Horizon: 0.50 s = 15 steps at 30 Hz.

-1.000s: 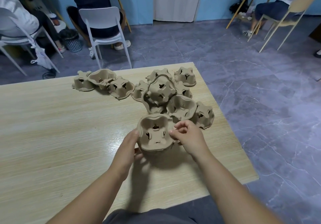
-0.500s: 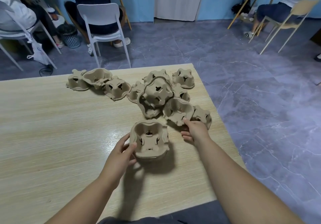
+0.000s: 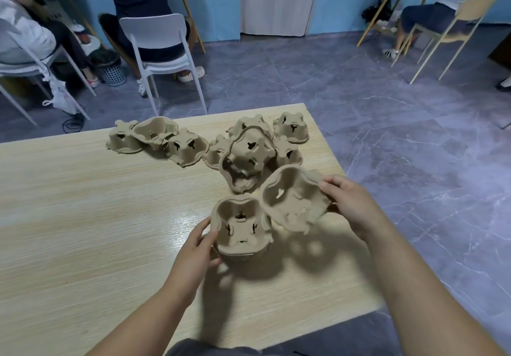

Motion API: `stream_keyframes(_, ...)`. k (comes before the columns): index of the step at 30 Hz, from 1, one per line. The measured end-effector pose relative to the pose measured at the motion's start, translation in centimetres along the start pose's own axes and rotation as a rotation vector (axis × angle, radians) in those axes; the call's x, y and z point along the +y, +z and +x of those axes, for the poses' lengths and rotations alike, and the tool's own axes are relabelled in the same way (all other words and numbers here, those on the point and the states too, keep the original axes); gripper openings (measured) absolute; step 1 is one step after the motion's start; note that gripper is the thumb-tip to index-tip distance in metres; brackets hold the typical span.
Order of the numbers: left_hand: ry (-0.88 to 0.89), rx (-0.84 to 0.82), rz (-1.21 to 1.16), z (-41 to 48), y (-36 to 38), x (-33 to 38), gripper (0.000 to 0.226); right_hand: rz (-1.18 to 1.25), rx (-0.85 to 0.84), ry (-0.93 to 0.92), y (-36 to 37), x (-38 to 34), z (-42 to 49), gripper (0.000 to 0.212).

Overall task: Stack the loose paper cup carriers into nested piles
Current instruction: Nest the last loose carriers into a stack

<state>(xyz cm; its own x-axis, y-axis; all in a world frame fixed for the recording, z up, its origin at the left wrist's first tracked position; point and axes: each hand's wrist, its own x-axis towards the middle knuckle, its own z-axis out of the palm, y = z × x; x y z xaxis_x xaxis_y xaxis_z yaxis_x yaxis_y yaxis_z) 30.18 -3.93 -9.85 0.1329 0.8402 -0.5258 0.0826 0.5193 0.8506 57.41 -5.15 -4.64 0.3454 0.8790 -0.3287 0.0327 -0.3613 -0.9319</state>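
Loosely, left hand (image 3: 193, 249) fingers curl round the nested pile (image 3: 243, 227) while right hand (image 3: 352, 206) fingers pinch a tilted carrier (image 3: 293, 199).

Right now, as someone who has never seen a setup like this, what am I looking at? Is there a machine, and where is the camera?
No machine here: these are a person's two bare hands. The one picture comes from a camera worn on their head, looking forward and down. On the wooden table, loose carriers for paper cups lie heaped at the far side. The left hand grips what looks like a small nested pile. The right hand holds a single carrier tilted beside that pile, fingers curled over its rim.
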Motion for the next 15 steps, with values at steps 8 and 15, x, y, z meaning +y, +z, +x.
stream_keyframes(8, -0.012, 0.0, -0.1, -0.4, -0.1, 0.6, 0.04, -0.313, -0.332, -0.09, 6.3, -2.4, 0.3, 0.014)
stream_keyframes(15, 0.005, -0.015, -0.073, -0.7, -0.1, 0.3, 0.023, -0.397, -0.289, -0.151, 9.0, -0.8, 1.9, 0.018)
